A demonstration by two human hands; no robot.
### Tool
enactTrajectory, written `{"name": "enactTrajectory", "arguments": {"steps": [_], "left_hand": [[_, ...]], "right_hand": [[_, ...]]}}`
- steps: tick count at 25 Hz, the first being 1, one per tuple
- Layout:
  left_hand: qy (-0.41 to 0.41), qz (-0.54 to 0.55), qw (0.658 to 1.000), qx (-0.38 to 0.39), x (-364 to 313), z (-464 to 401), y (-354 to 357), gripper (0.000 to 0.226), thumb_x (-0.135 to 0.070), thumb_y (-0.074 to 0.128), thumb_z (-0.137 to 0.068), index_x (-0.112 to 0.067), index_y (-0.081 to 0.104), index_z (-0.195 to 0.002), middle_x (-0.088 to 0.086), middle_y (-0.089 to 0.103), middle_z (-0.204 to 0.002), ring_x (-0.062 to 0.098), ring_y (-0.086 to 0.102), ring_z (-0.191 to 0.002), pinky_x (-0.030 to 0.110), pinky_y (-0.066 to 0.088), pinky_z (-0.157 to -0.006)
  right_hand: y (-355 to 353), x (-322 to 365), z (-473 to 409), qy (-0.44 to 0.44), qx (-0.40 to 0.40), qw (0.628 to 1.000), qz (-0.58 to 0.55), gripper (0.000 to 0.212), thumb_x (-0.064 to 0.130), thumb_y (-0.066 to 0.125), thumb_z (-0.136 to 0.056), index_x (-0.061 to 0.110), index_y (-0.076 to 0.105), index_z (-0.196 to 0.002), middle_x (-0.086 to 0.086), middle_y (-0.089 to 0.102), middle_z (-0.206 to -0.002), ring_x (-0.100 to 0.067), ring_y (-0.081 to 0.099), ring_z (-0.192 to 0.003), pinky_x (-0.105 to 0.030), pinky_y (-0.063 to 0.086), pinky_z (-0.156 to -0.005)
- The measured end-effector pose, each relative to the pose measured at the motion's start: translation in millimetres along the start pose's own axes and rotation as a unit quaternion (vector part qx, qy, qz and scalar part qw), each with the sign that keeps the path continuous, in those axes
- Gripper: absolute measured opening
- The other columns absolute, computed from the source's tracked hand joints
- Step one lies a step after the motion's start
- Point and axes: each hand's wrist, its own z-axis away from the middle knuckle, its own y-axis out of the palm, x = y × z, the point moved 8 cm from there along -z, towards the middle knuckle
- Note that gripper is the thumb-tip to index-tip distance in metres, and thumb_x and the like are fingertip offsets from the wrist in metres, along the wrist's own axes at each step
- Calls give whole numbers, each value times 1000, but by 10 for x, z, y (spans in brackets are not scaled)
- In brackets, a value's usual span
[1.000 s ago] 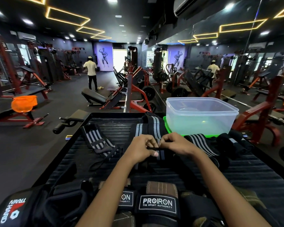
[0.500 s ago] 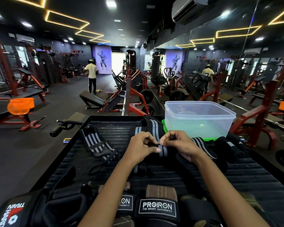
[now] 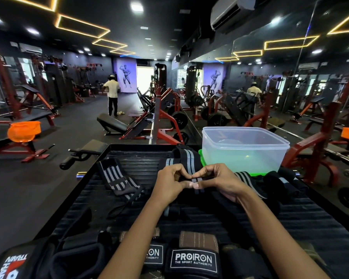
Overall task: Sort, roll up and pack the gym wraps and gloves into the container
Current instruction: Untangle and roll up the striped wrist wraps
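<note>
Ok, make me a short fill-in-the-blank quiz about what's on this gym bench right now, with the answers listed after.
1. Both hands, left and right, pinch a black wrap with ____ stripes.
2. The clear container sits on a ____ lid.
3. The glove strap nearest the camera reads ____.

Answers: grey; green; PROIRON

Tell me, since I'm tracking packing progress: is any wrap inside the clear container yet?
No, the clear container holds no wrap; both hands pinch a striped wrap.
</note>
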Motion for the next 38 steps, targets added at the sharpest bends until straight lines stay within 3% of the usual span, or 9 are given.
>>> {"name": "enactTrajectory", "arguments": {"steps": [6, 11, 17, 19, 23, 26, 29, 34, 38], "left_hand": [[-16, 60, 998, 3, 41, -1, 1, 27, 1, 84, -65, -21, 68, -67, -11, 68, -70, -7, 60, -58, 14, 46, -64], [-11, 99, 994, -46, -26, 22, -94, 31, 4, 83, -66, -22, 72, -79, -7, 73, -81, 1, 69, -73, 16, 53, -72], [-8, 23, 996, -82, -104, 62, -138, 23, 0, 79, -73, -14, 77, -92, -17, 55, -58, -12, 52, -51, 3, 37, -55], [3, 7, 997, -81, -119, 61, -130, 23, -1, 77, -76, -13, 77, -95, -17, 58, -62, -13, 52, -53, 2, 38, -57], [32, -15, 997, -71, -151, 63, -106, 22, -4, 72, -82, -13, 76, -101, -4, 73, -91, -16, 58, -71, 0, 41, -70], [46, -28, 996, -66, -178, 72, -81, 17, -6, 68, -86, -13, 75, -100, -11, 69, -83, -17, 57, -70, 0, 39, -67], [49, -31, 997, -60, -171, 74, -66, 12, -11, 68, -87, -18, 74, -95, -16, 61, -71, -12, 54, -67, 3, 38, -63], [43, 45, 997, -53, -139, 53, -73, 15, -6, 71, -83, -19, 74, -90, -13, 69, -85, -8, 62, -77, 5, 44, -68], [-14, 102, 994, -39, 7, -9, -94, 21, -5, 71, -82, -24, 71, -89, -2, 71, -85, 6, 65, -80, 18, 51, -74]], "right_hand": [[-29, 62, 31, -8, -15, 999, 27, 28, -8, 82, -63, -3, 75, -90, -24, 72, -90, -27, 69, -83, -40, 56, -86], [-63, 232, 58, -62, -86, 994, 39, 20, -4, 80, -70, 11, 75, -82, -2, 75, -80, -11, 71, -77, -23, 54, -75], [-8, 276, 48, -90, -112, 979, 142, 17, 9, 80, -76, 20, 71, -84, 3, 74, -89, -10, 69, -89, -22, 52, -84], [-12, 307, 71, -93, -123, 972, 179, 15, 11, 80, -77, 19, 71, -86, 6, 72, -89, -4, 67, -87, -12, 49, -78], [-32, 367, 99, -110, -146, 961, 206, 13, 13, 79, -77, 16, 70, -86, 7, 71, -85, -1, 65, -82, -10, 47, -72], [-56, 386, 105, -117, -152, 955, 227, 10, 15, 79, -79, 16, 70, -83, 11, 69, -80, 7, 62, -75, -4, 42, -64], [-81, 393, 99, -122, -159, 946, 256, 7, 22, 77, -81, 18, 71, -83, 13, 69, -80, 5, 61, -76, -4, 40, -63], [-71, 355, 77, -115, -161, 941, 275, 12, 26, 74, -84, 15, 71, -84, 5, 71, -80, -7, 65, -77, -18, 46, -67], [-26, 383, 94, -137, -116, 957, 228, 12, 19, 78, -79, 20, 70, -88, 8, 71, -86, 3, 63, -82, -9, 44, -71]]}}
